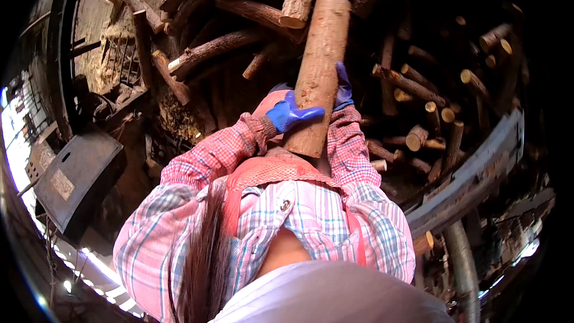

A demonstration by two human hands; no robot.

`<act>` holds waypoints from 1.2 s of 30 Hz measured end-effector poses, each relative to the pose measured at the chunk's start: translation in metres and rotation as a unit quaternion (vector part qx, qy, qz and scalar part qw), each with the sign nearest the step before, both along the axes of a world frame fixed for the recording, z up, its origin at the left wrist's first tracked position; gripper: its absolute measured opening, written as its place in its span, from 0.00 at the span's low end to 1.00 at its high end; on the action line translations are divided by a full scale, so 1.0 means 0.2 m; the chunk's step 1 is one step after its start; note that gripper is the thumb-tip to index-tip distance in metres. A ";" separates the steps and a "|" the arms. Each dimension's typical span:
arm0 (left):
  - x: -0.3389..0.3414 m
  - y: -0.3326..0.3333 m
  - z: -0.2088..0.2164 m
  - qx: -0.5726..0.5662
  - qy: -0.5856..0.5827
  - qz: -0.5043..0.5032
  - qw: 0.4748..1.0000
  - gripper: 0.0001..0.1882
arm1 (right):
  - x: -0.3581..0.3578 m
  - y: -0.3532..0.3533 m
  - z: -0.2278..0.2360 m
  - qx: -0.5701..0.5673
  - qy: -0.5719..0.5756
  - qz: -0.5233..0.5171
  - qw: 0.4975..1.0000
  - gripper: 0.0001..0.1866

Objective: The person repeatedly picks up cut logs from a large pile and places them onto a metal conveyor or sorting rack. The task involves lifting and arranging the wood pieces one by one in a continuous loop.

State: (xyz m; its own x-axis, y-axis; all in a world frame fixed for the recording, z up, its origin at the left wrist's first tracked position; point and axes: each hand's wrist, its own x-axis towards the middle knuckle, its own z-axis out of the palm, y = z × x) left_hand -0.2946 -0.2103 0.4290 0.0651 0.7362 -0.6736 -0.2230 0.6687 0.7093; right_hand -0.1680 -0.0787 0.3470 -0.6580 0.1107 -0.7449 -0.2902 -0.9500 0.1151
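While both hands clamp it from either side, the log (320, 66) stands near centre frame, its long axis running from about 6 o'clock up to 12, tilted slightly toward 1 o'clock. Its bark is reddish and rough, and its lower cut end sits just above the chest. The left hand (291, 113), in a blue glove, presses the log's 9 o'clock side, thumb laid across the bark. The right hand (342, 88), also gloved in blue, grips the 3 o'clock side, only its fingers showing past the wood. Both arms wear pink plaid sleeves (209, 155), and red straps (272, 170) cross the shirt below the log.

Beyond the log's top end, from 10 to 2 o'clock, lies a pile of logs (239, 18), crossing at many angles. At 3 o'clock more logs (430, 110) show their pale cut ends. A curved metal rim (472, 173) sweeps past at 4 o'clock, with a grey pipe (463, 263) under it. At 8 o'clock sits a dark box (78, 179)
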 end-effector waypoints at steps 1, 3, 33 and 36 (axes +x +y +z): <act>0.05 0.00 0.06 0.032 0.062 -0.058 0.996 0.38 | 0.09 0.01 0.12 0.025 0.019 -0.016 0.999 0.39; 0.18 0.04 0.15 0.042 0.061 -0.042 0.996 0.42 | 0.27 0.04 0.36 0.095 0.093 -0.069 0.989 0.36; 0.39 -0.16 -0.02 -0.020 0.305 -0.136 0.943 0.39 | 2.84 0.42 1.30 0.504 -0.810 0.284 0.095 0.53; 0.21 -0.13 -0.23 -0.092 0.298 -0.148 0.939 0.32 | 2.01 0.47 0.94 0.737 -0.614 0.094 0.267 0.44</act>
